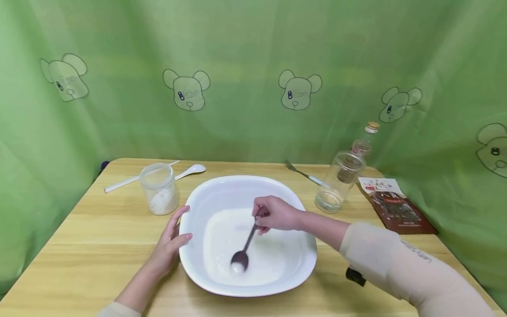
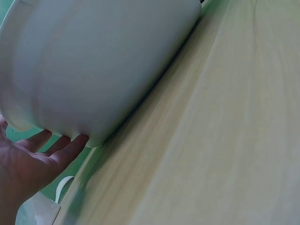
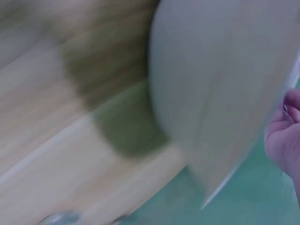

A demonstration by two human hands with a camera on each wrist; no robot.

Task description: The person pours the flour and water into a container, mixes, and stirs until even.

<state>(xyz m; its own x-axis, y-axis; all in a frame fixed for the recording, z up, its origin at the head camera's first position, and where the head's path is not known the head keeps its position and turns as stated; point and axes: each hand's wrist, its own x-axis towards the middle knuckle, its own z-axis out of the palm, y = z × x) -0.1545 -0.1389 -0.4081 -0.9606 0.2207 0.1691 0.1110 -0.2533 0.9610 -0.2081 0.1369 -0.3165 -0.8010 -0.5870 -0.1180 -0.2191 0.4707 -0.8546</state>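
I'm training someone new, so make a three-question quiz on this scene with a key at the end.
1. Which hand holds the dark spoon?
2. True or false: the left hand touches the basin.
3. In the head view, which stands to the left of the basin? A) bottle; B) jar with white contents; C) packet.

Key:
1. The right hand.
2. True.
3. B.

Left hand point(image 1: 168, 246) spread, right hand point(image 1: 279, 214) curled
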